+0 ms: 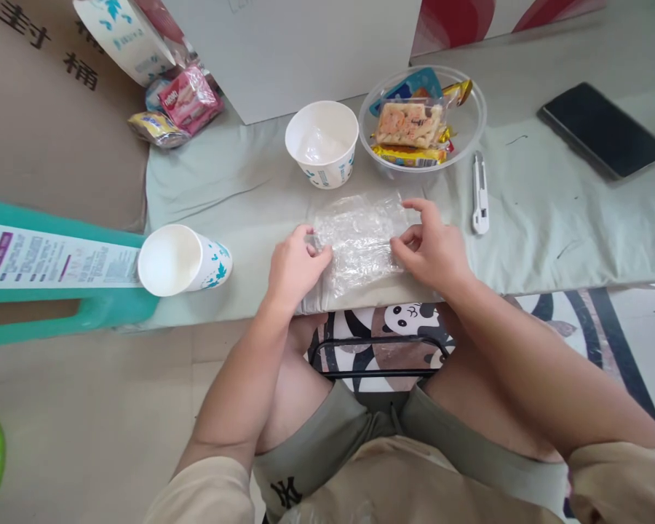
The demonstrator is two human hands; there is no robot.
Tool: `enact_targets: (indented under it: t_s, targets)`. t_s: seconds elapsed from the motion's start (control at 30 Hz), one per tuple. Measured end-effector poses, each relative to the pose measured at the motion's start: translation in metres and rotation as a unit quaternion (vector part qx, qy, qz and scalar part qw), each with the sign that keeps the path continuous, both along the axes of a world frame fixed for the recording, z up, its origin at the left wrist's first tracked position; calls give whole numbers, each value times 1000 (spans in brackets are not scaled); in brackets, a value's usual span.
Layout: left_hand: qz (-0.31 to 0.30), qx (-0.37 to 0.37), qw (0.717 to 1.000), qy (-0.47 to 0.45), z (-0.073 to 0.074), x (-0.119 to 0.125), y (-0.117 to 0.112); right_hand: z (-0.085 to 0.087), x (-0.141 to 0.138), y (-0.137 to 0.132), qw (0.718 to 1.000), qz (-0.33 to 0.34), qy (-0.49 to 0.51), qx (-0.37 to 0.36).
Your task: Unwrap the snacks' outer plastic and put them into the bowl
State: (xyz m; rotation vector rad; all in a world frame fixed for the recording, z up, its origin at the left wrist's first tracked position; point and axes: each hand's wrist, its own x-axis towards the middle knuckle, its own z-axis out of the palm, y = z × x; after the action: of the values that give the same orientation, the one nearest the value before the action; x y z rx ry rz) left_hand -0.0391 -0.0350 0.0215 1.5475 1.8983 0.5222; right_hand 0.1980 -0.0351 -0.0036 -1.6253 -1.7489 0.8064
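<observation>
A crinkled sheet of clear plastic film (363, 244) lies near the front edge of the cloth-covered table. My left hand (296, 266) grips its left edge, thumb and fingers closed around the film. At the right edge, my right hand (434, 244) pinches the film with the thumb and curled fingers, while its index finger reaches toward the upper corner. Just beyond the film stands a white paper cup (327, 171) with some clear plastic inside. Beside that cup, a clear round bowl (477, 135) holds several wrapped snacks, among them a packaged cracker (408, 124).
A white utility knife (480, 195) lies right of the film, and a black phone (605, 129) farther right. Another paper cup (215, 262) stands at left by a green-edged box (125, 306). Wrapped snacks (191, 100) and a tipped cup (128, 44) are at back left. A white box (306, 51) stands behind.
</observation>
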Motion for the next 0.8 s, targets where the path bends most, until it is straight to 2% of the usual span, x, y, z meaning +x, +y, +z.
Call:
enact_targets:
  t_s: [0.1, 0.17, 0.27, 0.4, 0.53, 0.6, 0.67, 0.73, 0.8]
  targets:
    - [-5, 76, 992, 97, -4, -2, -2, -5, 1, 0, 993, -17, -80, 91]
    - [-12, 123, 988, 94, -8, 0, -2, -7, -1, -1, 981, -21, -116, 152]
    - [-43, 130, 990, 34, -16, 4, 1, -8, -4, -3, 976, 17, -139, 164]
    - [-63, 130, 981, -131, -24, 8, 8, -15, 0, -3, 986, 51, -88, 136]
    - [-73, 149, 937, -307, -25, 3, 12, -20, 12, 2, 993, 48, 73, 85]
    - [-83, 142, 911, -377, -23, -2, 13, -19, 13, 4, 982, 54, 179, 29]
    - [-88, 118, 891, -431, -19, -5, 13, -13, 11, 5, 958, 83, 271, -51]
    - [-87, 76, 873, -474, -15, -5, 14, -4, 7, 4, 935, 118, 307, -132]
    - [-90, 17, 861, -500, -12, -1, 14, 5, 2, 3, 938, 122, 288, -149]
